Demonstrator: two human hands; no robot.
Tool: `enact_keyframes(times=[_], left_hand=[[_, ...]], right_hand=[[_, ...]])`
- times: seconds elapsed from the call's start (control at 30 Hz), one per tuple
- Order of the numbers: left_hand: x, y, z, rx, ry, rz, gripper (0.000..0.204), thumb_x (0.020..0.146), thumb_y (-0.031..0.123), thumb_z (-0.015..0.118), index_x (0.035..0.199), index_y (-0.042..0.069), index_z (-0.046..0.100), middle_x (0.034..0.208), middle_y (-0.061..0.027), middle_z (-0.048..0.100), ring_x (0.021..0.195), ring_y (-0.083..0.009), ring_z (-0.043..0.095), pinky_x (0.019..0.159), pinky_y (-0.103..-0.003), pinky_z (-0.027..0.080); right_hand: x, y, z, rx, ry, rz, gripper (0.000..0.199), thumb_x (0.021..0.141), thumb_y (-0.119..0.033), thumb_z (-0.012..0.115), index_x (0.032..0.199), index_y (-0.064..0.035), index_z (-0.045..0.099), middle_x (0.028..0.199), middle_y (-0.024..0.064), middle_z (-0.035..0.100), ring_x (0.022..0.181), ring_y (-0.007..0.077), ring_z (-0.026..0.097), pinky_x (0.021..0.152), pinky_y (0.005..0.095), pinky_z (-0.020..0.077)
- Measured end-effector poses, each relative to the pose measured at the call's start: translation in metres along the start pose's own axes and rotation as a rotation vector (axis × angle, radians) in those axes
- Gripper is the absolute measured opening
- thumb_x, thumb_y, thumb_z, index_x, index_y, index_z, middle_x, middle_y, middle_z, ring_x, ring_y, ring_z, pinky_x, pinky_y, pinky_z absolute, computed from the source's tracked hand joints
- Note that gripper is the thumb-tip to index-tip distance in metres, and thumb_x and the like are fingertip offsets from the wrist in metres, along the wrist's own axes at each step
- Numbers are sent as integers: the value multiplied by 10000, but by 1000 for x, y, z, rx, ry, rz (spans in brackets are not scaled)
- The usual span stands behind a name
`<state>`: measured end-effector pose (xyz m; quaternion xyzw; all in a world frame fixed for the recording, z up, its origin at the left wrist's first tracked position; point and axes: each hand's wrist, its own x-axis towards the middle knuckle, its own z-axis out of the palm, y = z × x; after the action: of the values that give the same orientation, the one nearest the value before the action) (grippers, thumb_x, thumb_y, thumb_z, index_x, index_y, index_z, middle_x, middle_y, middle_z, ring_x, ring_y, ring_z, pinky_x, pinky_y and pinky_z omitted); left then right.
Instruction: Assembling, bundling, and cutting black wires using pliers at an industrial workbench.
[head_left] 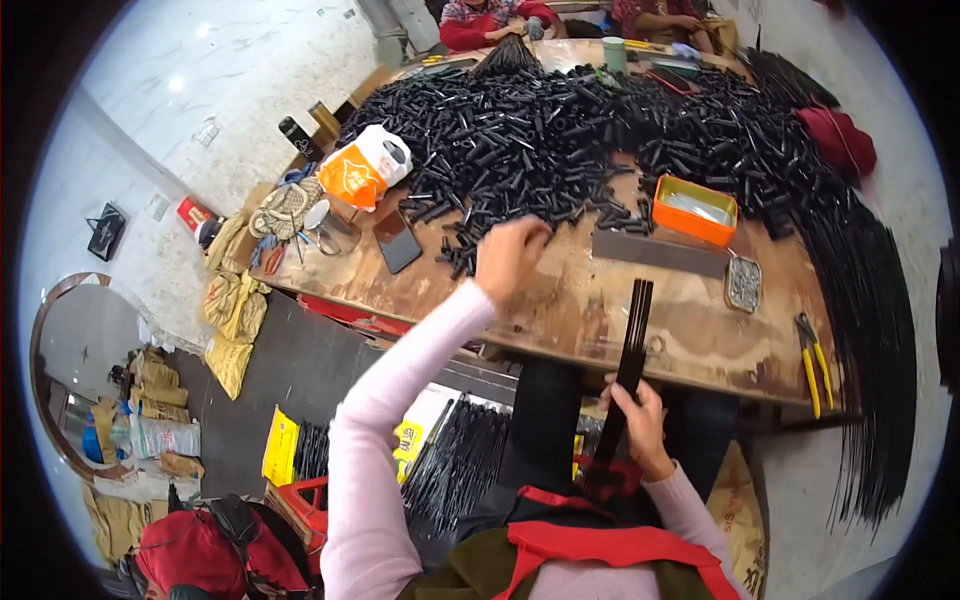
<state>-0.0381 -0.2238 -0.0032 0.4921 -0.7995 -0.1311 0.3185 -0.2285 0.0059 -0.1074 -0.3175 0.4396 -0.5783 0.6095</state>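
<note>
My left hand (pixel 508 258) reaches onto the wooden table (pixel 560 310), its fingers curled into the near edge of a big heap of short black tubes (pixel 540 140). Whether it grips a tube I cannot tell. My right hand (pixel 640 425) sits below the table's front edge, closed around a few long thin black rods (pixel 634 335) that stick up over the tabletop. Both sleeves are pale pink.
An orange tray (pixel 695 210), a grey flat bar (pixel 660 254), a small tin of metal bits (pixel 743 284) and yellow-handled pliers (pixel 812 360) lie on the right. A phone (pixel 398 240) and orange-white jug (pixel 365 168) stand left. Long black rods (pixel 875 330) drape over the right edge. Other people sit at the far end.
</note>
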Motion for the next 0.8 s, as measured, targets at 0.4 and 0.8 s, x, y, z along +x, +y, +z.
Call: enact_keyframes(times=[0.4,0.8], left_hand=[[176,-45,-19,659,-384,-407,435,732,259,716,1098,25,699,1239,-200,638,1051,-311,677,874,-424,554],[48,-31,-2,320,-203,600,273,685,-29,631,944,56,638,929,-108,535,917,-319,557,776,-391,483]], right_hand=[[9,-7,0,76,-46,102,201,964,-151,590,1064,17,633,812,31,627,756,115,589,741,263,472],[1,-2,6,64,-16,33,203,970,-171,581,1062,4,625,812,26,608,754,117,576,719,257,457]])
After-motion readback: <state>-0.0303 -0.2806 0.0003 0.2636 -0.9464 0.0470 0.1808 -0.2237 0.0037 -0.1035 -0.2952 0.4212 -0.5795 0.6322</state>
